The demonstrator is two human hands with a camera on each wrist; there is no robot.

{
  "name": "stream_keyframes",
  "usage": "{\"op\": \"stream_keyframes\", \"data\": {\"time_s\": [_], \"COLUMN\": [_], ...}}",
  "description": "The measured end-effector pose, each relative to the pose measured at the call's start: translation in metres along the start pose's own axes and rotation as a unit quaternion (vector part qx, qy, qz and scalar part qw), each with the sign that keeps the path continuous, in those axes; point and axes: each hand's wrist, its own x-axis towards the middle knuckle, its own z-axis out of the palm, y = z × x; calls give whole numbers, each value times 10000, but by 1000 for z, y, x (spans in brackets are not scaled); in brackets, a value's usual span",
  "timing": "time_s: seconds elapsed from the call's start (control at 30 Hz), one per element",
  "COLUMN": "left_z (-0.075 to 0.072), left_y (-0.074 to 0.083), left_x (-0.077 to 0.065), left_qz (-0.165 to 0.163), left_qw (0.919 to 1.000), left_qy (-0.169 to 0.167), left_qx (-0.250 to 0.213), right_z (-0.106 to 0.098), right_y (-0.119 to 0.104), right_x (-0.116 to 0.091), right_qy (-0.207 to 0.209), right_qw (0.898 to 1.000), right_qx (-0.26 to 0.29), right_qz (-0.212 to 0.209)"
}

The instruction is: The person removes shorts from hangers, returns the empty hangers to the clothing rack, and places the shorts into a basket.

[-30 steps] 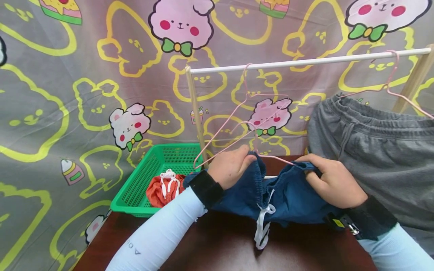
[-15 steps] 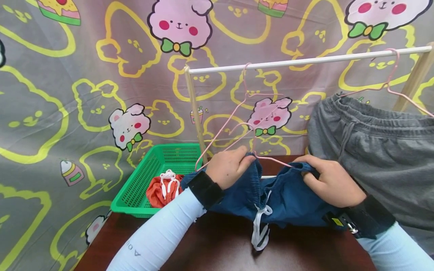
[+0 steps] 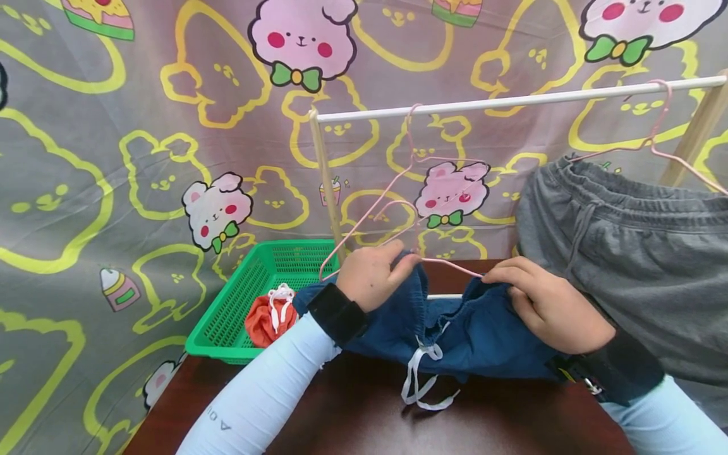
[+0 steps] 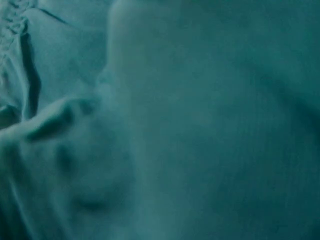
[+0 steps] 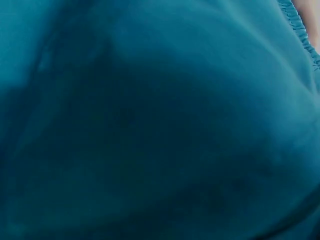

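Dark blue shorts (image 3: 483, 344) with a white drawstring (image 3: 418, 379) are held up over the table by both hands. A pink wire hanger (image 3: 449, 263) sits at their waistband, its lower parts hidden by cloth and hand. My left hand (image 3: 370, 273) pinches the waistband and hanger near the hook's base. On the other side, my right hand (image 3: 552, 306) grips the waistband, fingertips right at the hanger's sloping arm. Blue cloth (image 4: 200, 130) fills the left wrist view. In the right wrist view, the shorts (image 5: 235, 90) cover nearly everything, with a gathered waistband at upper right.
Behind stands a rack with a white rail (image 3: 512, 102), where another pink hanger (image 3: 380, 201) hangs. Grey shorts (image 3: 637, 253) hang at its right. A green basket (image 3: 218, 316) at left holds an orange-red garment (image 3: 263, 323) with white cord. The dark table (image 3: 483, 420) lies below.
My left hand, the hanger and the blue shorts have shifted slightly left. The right fingertips have moved left along the waistband. One end of the white drawstring has swung out to the right.
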Motion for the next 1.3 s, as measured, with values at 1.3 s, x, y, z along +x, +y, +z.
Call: {"op": "stream_keyframes", "data": {"time_s": [1.3], "left_z": [-28], "left_y": [-42], "left_x": [-10], "left_qz": [-691], "left_qw": [9963], "left_qy": [409], "left_qx": [-299], "right_z": [-16], "right_y": [24], "right_x": [-12], "right_qy": [-205], "right_qw": [9783], "right_qx": [-1344], "right_qz": [1561]}}
